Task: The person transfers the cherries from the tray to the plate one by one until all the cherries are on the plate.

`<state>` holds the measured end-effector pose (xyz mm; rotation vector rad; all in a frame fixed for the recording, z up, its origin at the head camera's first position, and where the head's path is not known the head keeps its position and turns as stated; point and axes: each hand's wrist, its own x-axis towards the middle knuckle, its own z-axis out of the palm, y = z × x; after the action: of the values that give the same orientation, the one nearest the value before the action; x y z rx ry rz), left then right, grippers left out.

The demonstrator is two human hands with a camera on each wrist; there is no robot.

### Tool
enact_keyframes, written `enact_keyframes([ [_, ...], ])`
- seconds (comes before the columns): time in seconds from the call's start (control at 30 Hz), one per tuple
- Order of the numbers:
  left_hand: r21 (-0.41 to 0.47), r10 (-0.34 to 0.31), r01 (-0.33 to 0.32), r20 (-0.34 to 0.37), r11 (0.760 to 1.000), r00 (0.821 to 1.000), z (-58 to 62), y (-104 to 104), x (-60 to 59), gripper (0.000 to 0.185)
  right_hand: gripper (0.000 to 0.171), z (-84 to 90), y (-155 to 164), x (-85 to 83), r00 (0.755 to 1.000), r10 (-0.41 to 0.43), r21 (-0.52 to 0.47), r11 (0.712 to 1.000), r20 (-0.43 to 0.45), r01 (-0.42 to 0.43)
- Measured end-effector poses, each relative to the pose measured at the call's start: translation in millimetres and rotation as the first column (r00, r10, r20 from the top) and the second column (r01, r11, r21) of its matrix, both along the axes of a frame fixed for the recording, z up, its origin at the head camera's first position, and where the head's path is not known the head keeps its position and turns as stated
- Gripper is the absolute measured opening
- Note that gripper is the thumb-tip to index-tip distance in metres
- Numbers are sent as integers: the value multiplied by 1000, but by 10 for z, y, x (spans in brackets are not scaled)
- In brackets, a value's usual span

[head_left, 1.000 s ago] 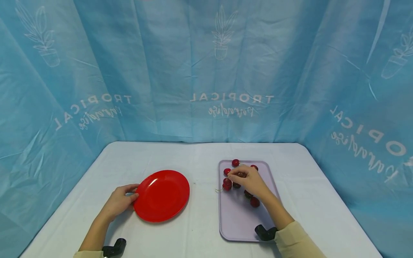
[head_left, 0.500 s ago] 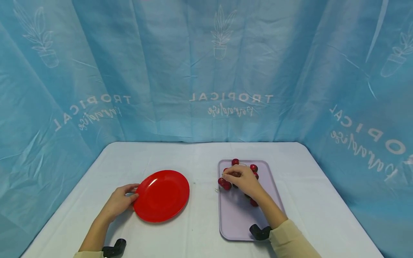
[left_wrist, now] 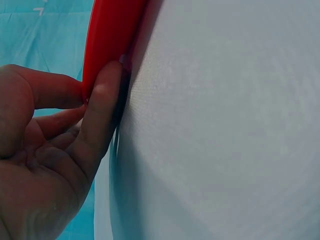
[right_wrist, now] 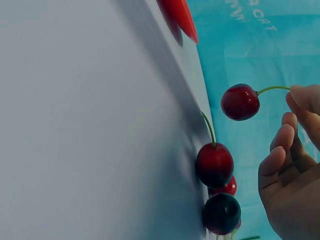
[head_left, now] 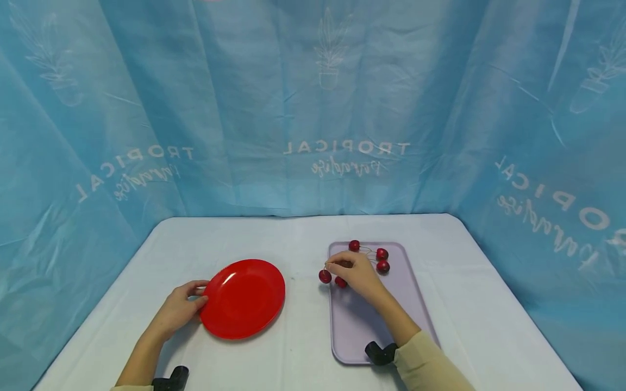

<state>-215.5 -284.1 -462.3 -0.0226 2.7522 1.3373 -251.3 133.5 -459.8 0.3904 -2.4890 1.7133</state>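
My right hand point(head_left: 359, 274) pinches a dark red cherry point(head_left: 325, 276) by its thin green stem, over the left edge of a pale purple tray point(head_left: 371, 331). In the right wrist view that cherry point(right_wrist: 240, 102) dangles from the fingertips, raised above the other cherries point(right_wrist: 214, 165). Several cherries point(head_left: 383, 266) with stems lie on the tray's far half, some hidden behind the right hand. On the left, a round red plate point(head_left: 244, 298) sits on the table. My left hand point(head_left: 178, 309) holds its left rim between thumb and fingers, as the left wrist view point(left_wrist: 55, 145) shows close up.
A white cloth covers the table point(head_left: 298, 347). Blue curtains point(head_left: 313, 108) with printed lettering stand at the back and both sides. Bare cloth separates the plate from the tray. A black wrist device point(head_left: 380, 353) overlaps the tray's near edge.
The right hand has moved left across the tray with the pinched cherry, now at the tray's left edge and apart from the others. The left hand and plate stay put.
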Motion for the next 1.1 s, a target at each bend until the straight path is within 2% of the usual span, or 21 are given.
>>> enact_keyframes([
  [0.33,27,-20,19,19,999,1000,-9,-19,-1,48,9,53,-119,-35,999,34,-10,999,-33,-34],
  [0.53,56,-35,34,18,998,999,-18,-26,4,45,11,367,-197,172,998,49,8,999,-39,-49],
  [0.6,76,-39,37,24,996,999,-16,-23,7,45,11,322,-201,140,998,48,4,999,-35,-48],
  [0.77,95,-41,37,34,995,999,-17,-3,5,45,10,60,-185,-42,998,46,-8,999,-34,-46],
  [0.83,96,-43,39,35,995,998,-18,-1,8,46,11,57,-205,-41,998,46,-13,999,-37,-47],
  [1.0,101,-23,18,43,995,999,-12,10,24,46,12,222,-301,80,997,72,-39,997,-9,-73],
  [1.1,102,-44,40,37,994,998,-13,41,7,47,12,368,-317,190,997,66,-59,996,28,-64],
])
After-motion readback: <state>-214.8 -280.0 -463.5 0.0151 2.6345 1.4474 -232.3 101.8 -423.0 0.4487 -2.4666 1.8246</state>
